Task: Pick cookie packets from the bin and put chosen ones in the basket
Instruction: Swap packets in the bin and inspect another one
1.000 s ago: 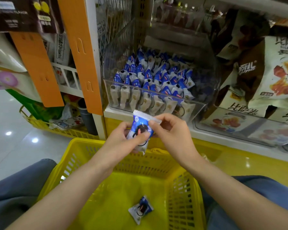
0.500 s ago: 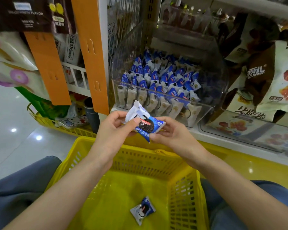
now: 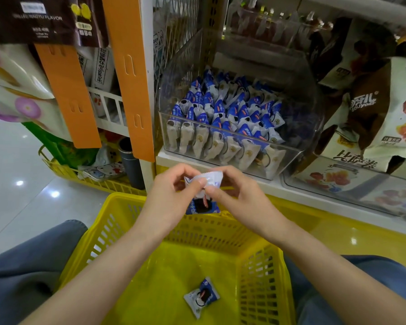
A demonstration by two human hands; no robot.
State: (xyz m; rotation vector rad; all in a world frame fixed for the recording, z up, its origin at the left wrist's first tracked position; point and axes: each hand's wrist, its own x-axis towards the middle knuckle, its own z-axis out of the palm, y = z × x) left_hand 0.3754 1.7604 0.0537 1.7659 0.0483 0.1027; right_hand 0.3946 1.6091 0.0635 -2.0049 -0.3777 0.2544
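Observation:
Both hands hold one blue and white cookie packet point(image 3: 203, 204) over the far rim of the yellow basket point(image 3: 117, 221). My left hand point(image 3: 174, 195) pinches its white top edge from the left and my right hand point(image 3: 239, 195) pinches it from the right; the packet hangs upright between them. A second cookie packet point(image 3: 201, 296) lies on the basket floor. Behind the hands, the clear plastic bin point(image 3: 288, 160) on the shelf holds several rows of the same packets point(image 3: 225, 118).
An orange shelf upright point(image 3: 129, 78) stands left of the bin. Large snack bags point(image 3: 373, 113) fill the shelf to the right. Another yellow basket point(image 3: 92, 181) with items sits on the tiled floor at left. My knees in blue trousers point(image 3: 21, 266) flank the basket.
The packet was turned in my hands from lying sideways to hanging upright, white edge on top. Both hands stayed over the basket's far rim.

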